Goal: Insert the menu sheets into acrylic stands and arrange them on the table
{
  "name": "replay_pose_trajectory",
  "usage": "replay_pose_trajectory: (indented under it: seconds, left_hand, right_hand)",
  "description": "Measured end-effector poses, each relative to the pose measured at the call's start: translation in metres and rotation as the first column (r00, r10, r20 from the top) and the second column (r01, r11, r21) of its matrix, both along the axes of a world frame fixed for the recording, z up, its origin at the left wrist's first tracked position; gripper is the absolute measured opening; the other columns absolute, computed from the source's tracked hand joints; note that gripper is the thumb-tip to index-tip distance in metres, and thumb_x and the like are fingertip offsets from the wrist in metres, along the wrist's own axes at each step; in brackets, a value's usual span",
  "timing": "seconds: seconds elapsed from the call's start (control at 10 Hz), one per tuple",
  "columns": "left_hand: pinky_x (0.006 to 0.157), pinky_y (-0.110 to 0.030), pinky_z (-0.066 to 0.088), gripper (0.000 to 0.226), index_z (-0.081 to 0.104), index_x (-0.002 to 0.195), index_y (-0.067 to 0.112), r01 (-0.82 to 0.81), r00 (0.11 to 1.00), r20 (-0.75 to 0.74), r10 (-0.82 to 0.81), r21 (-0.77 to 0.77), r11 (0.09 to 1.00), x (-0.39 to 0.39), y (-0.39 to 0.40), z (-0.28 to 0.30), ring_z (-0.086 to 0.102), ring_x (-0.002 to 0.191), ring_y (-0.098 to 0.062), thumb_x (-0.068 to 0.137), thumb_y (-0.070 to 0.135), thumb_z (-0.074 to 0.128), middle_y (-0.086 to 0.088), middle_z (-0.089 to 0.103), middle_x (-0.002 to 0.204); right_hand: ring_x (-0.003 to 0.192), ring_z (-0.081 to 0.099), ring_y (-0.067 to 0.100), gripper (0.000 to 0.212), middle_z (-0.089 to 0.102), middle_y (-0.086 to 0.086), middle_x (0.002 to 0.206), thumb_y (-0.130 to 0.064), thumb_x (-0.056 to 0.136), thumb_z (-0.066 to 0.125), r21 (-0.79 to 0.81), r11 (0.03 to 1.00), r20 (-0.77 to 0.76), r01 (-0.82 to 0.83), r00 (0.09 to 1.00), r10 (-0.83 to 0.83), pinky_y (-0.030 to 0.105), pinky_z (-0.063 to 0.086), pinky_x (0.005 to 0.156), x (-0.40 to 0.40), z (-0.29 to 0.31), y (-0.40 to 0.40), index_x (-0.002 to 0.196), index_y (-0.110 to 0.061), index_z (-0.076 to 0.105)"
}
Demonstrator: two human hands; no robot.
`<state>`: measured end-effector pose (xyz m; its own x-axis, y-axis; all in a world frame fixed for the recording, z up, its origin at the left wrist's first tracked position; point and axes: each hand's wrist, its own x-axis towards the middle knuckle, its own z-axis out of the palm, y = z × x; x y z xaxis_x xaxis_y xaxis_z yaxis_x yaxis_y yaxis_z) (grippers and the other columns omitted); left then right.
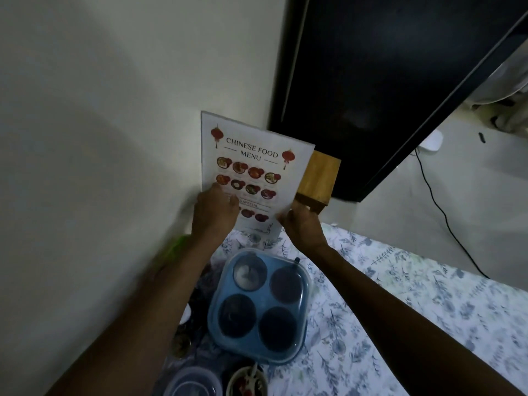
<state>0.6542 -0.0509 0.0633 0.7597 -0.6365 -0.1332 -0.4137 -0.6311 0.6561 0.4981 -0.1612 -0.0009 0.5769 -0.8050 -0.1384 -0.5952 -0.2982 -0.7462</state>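
A white menu sheet (pixel 251 164) headed "Chinese Food Menu", with red lanterns and rows of dish pictures, stands upright at the far end of the table, near the wall. It seems to sit inside a clear acrylic stand, whose base I can faintly see at the bottom edge (pixel 257 235). My left hand (pixel 214 212) grips the sheet's lower left part, fingers over the print. My right hand (pixel 303 227) pinches its lower right edge. Both forearms reach forward over the table.
A table with a blue floral cloth (pixel 400 295) holds a blue four-compartment container with a clear lid (pixel 258 304). Small bowls and a plastic tub (pixel 194 381) sit at the near left. A wooden box (pixel 317 178) stands behind the menu. A dark panel (pixel 385 81) leans at the back.
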Motion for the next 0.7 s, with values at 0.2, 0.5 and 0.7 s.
replay_pose_trajectory:
  seconds: [0.2, 0.5, 0.7]
  left_hand:
    - [0.085, -0.042, 0.056, 0.034, 0.06, 0.119, 0.01, 0.032, 0.999, 0.019, -0.033, 0.069, 0.997, 0.0, 0.007, 0.004, 0.066, 0.103, -0.035, 0.092, 0.031, 0.06, -0.014, 0.069, 0.116]
    - [0.081, -0.04, 0.05, 0.039, 0.058, 0.118, 0.019, 0.085, 0.986, 0.121, -0.112, 0.209, 0.974, -0.012, 0.011, 0.014, 0.066, 0.102, -0.033, 0.09, 0.045, 0.059, -0.008, 0.069, 0.116]
    - [0.084, -0.042, 0.05, 0.042, 0.056, 0.121, 0.019, 0.107, 0.977, 0.161, -0.143, 0.21, 0.972, -0.034, 0.019, 0.034, 0.065, 0.104, -0.034, 0.089, 0.046, 0.058, -0.009, 0.067, 0.119]
  right_hand:
    - [0.106, 0.066, 0.03, 0.034, 0.067, 0.012, 0.124, -0.02, 0.091, 0.064, 0.104, 0.993, -0.025, -0.061, 0.998, 0.064, 0.042, 0.06, 0.082, -0.001, 0.006, -0.006, 0.123, -0.009, 0.061]
    - [0.114, 0.063, 0.025, 0.046, 0.066, 0.008, 0.128, -0.023, 0.084, 0.073, 0.189, 0.981, -0.054, -0.029, 0.998, 0.04, 0.027, 0.049, 0.083, -0.009, 0.01, 0.005, 0.126, -0.01, 0.059]
    - [0.11, 0.062, 0.023, 0.061, 0.065, 0.009, 0.124, -0.034, 0.079, 0.078, 0.139, 0.99, -0.112, 0.032, 0.994, -0.016, 0.035, 0.054, 0.087, -0.031, 0.028, 0.015, 0.129, -0.01, 0.054]
